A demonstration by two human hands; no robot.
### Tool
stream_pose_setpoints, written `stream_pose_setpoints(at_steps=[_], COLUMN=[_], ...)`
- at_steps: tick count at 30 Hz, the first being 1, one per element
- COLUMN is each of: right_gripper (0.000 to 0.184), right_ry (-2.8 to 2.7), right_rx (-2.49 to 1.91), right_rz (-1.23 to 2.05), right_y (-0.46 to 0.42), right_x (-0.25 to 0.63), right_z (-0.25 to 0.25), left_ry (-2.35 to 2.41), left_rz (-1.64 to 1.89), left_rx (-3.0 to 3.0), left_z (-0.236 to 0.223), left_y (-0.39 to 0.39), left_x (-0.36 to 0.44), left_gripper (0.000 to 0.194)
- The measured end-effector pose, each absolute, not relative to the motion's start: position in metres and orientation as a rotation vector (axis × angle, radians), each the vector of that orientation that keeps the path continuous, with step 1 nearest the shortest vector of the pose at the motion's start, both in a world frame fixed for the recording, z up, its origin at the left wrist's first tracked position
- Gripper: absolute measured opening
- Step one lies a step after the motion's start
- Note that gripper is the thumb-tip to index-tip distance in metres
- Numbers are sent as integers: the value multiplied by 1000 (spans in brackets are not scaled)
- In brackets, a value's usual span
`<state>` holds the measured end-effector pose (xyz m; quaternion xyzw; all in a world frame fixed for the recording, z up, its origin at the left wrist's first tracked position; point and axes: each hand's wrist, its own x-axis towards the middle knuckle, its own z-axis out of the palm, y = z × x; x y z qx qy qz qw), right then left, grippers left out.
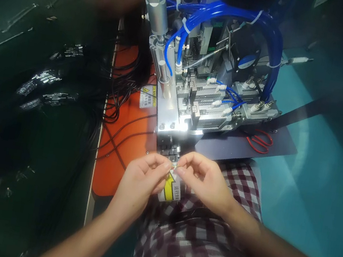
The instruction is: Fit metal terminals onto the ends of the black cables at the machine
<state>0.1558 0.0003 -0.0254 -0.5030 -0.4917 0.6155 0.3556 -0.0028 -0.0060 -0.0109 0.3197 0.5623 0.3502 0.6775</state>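
My left hand [144, 176] and my right hand [204, 179] meet in front of the machine, fingertips almost touching. Between them is a small shiny piece [175, 165], pinched at each end by thumb and forefinger; its kind is too small to make out. Just beyond the fingertips lies the black metal work slot [170, 149] at the machine's front. Below the fingers a white label with a yellow arrow [169, 188] shows partly, the left fingers covering some of it.
The metal machine [208, 104] with blue air hoses [216, 11] stands ahead on an orange base [118, 137]. Black cables [123, 82] run along its left. Red-handled scissors [259, 141] lie at right. Small shiny parts [45, 78] lie scattered on the dark table at left.
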Motion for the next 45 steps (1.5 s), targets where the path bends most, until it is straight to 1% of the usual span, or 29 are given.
stream_pose_setpoints(at_steps=[2,4,12,15,18,23,25,28,32,38,41,45], right_gripper=[10,9,13,12,9,11,9,10,12,14,15,15], right_ry=[-1345,-1368,-1202,-1251,-1420,-1806,-1926,-2011,-1955,-1443,-1259,-1170], right_rx=[-1317,-1324,-1290,-1281,-1287,-1206,-1177,-1184,-1249,-1230,-1249,-1275], right_rz=[1471,1426,1685,1688,1551,1149,1063,1038,1150,1590,1702,1819], right_y=[1,1,6,8,8,8,9,10,12,16,16,14], right_x=[159,160,161,163,165,173,176,178,172,164,166,166], right_z=[-25,-24,-17,-15,-16,-16,-15,-13,-14,-20,-20,-17], left_ry=[1272,1269,1271,1272,1272,1312,1322,1316,1276,1281,1277,1280], left_rz=[778,771,766,752,748,744,732,709,657,734,784,782], left_rx=[727,729,835,865,882,911,932,967,1003,825,747,738], left_z=[-11,-10,-10,-8,-5,-3,-2,-1,-3,-10,-10,-8], left_y=[-7,-7,-10,-11,-10,-9,-9,-9,-10,-8,-6,-6], left_x=[-3,-4,-3,-2,1,4,4,3,0,-3,-3,-4], left_gripper=[21,21,23,23,21,19,18,18,19,22,23,23])
